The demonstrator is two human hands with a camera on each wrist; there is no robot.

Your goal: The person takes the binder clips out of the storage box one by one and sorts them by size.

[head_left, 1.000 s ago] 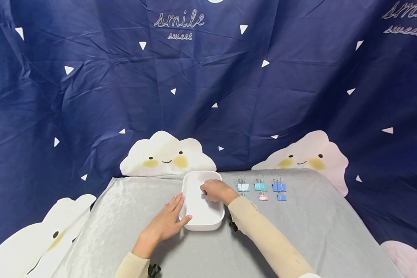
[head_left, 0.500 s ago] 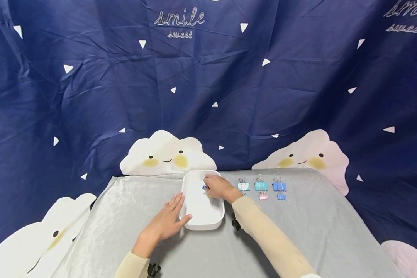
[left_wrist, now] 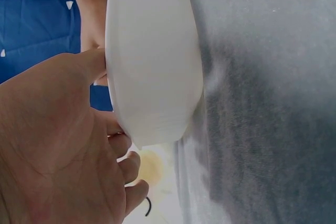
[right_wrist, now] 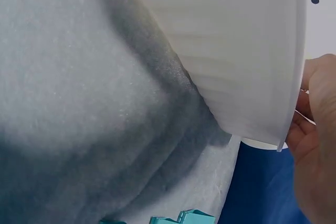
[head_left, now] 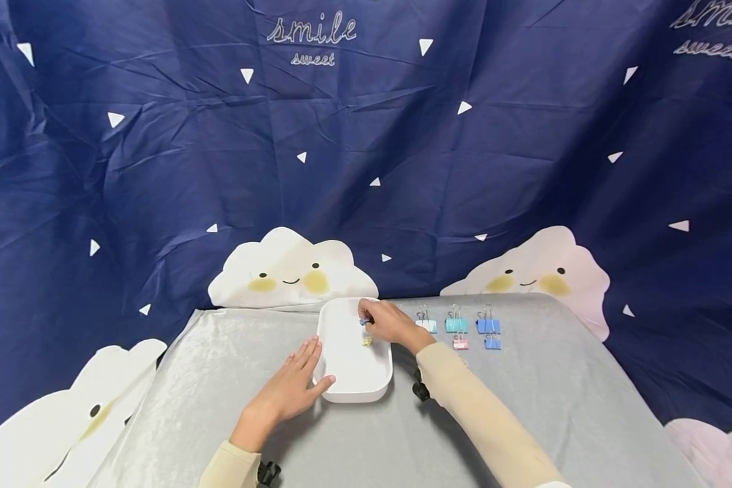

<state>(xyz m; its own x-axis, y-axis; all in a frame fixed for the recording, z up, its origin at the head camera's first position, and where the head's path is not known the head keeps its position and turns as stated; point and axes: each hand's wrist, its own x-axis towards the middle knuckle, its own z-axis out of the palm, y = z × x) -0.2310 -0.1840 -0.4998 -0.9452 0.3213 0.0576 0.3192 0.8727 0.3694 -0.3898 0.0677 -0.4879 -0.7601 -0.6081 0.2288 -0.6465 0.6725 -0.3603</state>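
Observation:
A white plastic box (head_left: pixel 354 369) stands on the grey cloth. My left hand (head_left: pixel 289 386) rests along its left rim, fingers straight and thumb over the near-left edge; the left wrist view shows this left hand (left_wrist: pixel 68 129) against the box wall. Toward the far end, my right hand (head_left: pixel 390 322) reaches into the box, fingers curled, with a small blue binder clip (head_left: pixel 364 321) at the fingertips. Below that hand a small yellow clip (head_left: pixel 367 341) lies on the box floor. In the right wrist view, the box wall hides the fingertips of my right hand (right_wrist: pixel 315 140).
Right of the box, several binder clips stand in two rows: white (head_left: pixel 425 325), teal (head_left: pixel 456 324) and blue (head_left: pixel 489 325) behind, small pink (head_left: pixel 460 343) and blue (head_left: pixel 493 343) in front. A navy curtain (head_left: pixel 366 135) hangs behind the table.
My right hand has moved toward the far end of the box and slightly right, the blue clip going with it. The yellow clip has come into view. The left hand stays put.

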